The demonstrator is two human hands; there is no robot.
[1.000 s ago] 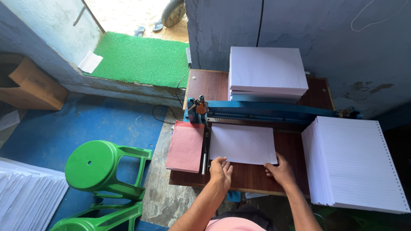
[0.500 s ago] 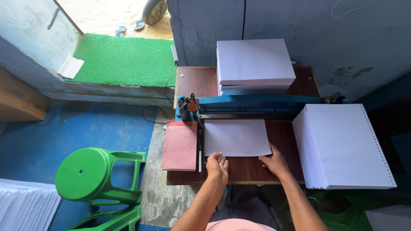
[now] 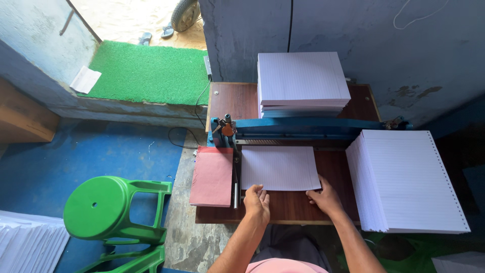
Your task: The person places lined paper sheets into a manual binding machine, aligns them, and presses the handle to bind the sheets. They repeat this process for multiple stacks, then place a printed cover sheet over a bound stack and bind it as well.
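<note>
a person's left hand (image 3: 256, 200) and right hand (image 3: 325, 196) rested flat, fingers released, on the near edge of a small sheaf of lined paper (image 3: 279, 167) lying on a brown wooden table (image 3: 283, 208). neither hand grasped the sheaf; the fingertips only pressed its front edge, the left at the near-left corner, the right at the near-right corner. the far edge of the sheaf ran under the blue bar of a perforating machine (image 3: 303, 130) straight ahead of both hands. just left of the left hand a metal guide rail (image 3: 235, 182) stood along the sheaf's left edge, and beyond the rail a pink board (image 3: 212, 176) overhung the table's left rim. right of the right hand, a tall stack of punched lined sheets (image 3: 410, 180) stood close by, leaving a narrow strip of bare table between it and the sheaf. past the machine, another stack of lined paper (image 3: 301, 81) sat against the wall. a band of bare wood lay between the hands and the table's front edge. on the blue floor well left of the left hand stood a green plastic stool (image 3: 103, 208).
</note>
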